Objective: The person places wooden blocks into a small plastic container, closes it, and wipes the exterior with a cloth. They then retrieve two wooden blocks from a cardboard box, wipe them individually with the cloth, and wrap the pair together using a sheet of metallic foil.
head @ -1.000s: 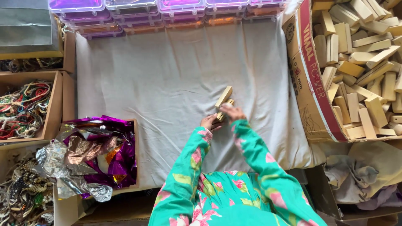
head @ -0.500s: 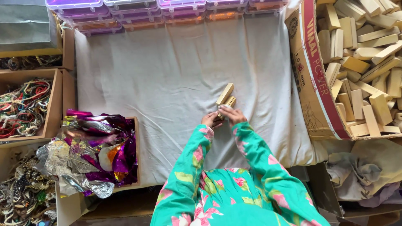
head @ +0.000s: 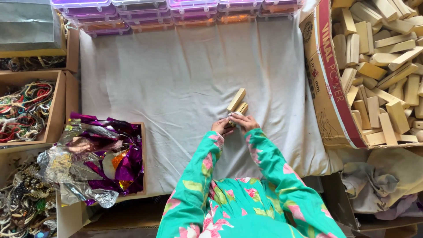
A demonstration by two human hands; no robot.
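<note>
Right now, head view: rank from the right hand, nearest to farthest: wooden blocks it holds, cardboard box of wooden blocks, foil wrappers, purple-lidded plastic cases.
1. Wooden blocks: touching the right hand, just above it.
2. Cardboard box of wooden blocks: to the right.
3. Foil wrappers: far left, lower. Purple-lidded plastic cases: top edge. These two are too close to call.

Bright, even light falls from above across the white cloth [head: 176, 88], with only soft shadows in its folds. Foil wrappers [head: 101, 154] glint sharply. Focus stays crisp throughout, edges bending slightly.
</note>
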